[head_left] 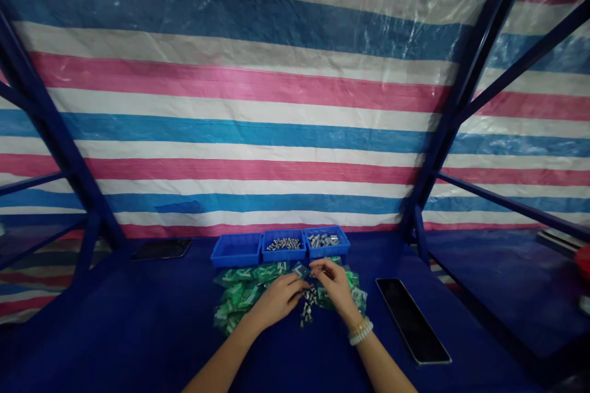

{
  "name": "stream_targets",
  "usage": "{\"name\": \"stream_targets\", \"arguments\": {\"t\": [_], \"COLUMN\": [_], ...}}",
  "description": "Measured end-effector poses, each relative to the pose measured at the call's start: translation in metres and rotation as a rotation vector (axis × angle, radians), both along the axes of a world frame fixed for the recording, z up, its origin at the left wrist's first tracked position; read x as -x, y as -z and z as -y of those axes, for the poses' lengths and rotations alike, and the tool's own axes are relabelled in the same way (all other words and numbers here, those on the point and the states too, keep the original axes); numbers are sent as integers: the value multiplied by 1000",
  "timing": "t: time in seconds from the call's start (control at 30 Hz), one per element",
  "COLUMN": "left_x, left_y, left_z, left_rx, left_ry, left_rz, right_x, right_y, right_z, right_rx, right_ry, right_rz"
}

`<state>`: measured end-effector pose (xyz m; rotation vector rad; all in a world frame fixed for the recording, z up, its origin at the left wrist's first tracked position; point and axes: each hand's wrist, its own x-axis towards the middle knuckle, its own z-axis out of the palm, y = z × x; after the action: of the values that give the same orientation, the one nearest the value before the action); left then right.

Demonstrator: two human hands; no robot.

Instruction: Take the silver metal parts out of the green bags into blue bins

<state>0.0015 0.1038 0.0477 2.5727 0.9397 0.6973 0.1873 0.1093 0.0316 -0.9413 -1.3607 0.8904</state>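
Hands close together, lower centre of frame, not touching; can't tell if either grips anything. Loose metal parts lie between them, pile long axis running near-far. Left hand marginally nearer than right hand. Green packets spread under and beside both hands. Blue bins just beyond.

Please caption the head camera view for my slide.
Left hand and right hand over small metal parts among green plastic packets, blue trays behind.
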Motion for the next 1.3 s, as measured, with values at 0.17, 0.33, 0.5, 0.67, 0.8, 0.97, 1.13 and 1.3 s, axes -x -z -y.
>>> {"name": "stream_targets", "arguments": {"t": [0.17,0.33,0.5,0.67,0.8,0.97,1.13,1.3], "left_x": [6,4,3,2,-2,-7,-7,-1], "left_y": [-4,-1,-4,-4,0,5,5,-19], "left_z": [-3,-1,2,4,6,7,10,-15], "left_rx": [330,617,651,650,625,502,257,-54], "left_ry": [-163,-182,-158,-132,-143,-225,-233,-289], "left_rz": [563,830,828,842,855,854,783,618], "right_x": [7,17,17,16,16,18,20,15], "right_y": [-8,-14,-16,-20,-23,-17,-8,-1], "right_z": [11,23,24,25,26,23,18,10], "right_rx": [-167,-392,-417,-405,-360,-277,-130,6], "right_ry": [51,-34,-56,-41,-3,10,-130,-207], "right_rz": [159,280,261,248,261,260,186,20]}}
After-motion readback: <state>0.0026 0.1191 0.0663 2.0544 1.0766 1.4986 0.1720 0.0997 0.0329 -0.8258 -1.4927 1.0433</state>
